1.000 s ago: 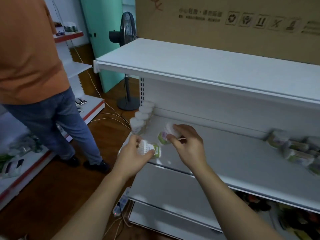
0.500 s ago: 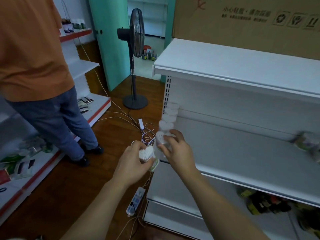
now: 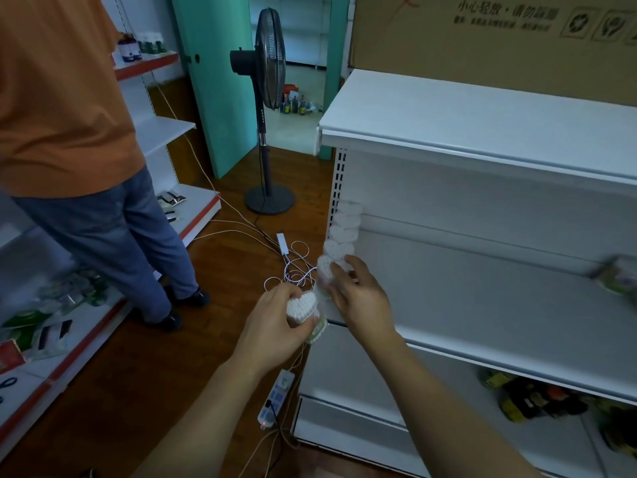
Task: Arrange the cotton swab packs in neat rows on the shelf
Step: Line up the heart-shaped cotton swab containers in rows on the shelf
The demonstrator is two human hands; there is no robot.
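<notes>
- A row of heart-shaped packs [image 3: 344, 229] is standing along the shelf [image 3: 482, 288] edge, centre frame.
- The right hand [image 3: 358, 294] is pinching the front pack [image 3: 325, 267] into line.
- The left hand [image 3: 275, 315], fingers curled, is gripping another pack [image 3: 302, 307] lower centre; blurred packs [image 3: 617, 277] are waiting far right.

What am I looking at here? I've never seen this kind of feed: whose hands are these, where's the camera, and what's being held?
There is no machine: a person works bare-handed, and the single camera sits on their head, looking forward and down. The left hand grips a heart-shaped cotton swab pack in front of the shelf. The right hand holds another pack at the left end of the white shelf, at the near end of a row of packs running back along the shelf's left edge. More packs lie blurred at far right. Another person in an orange shirt stands nearby.
</notes>
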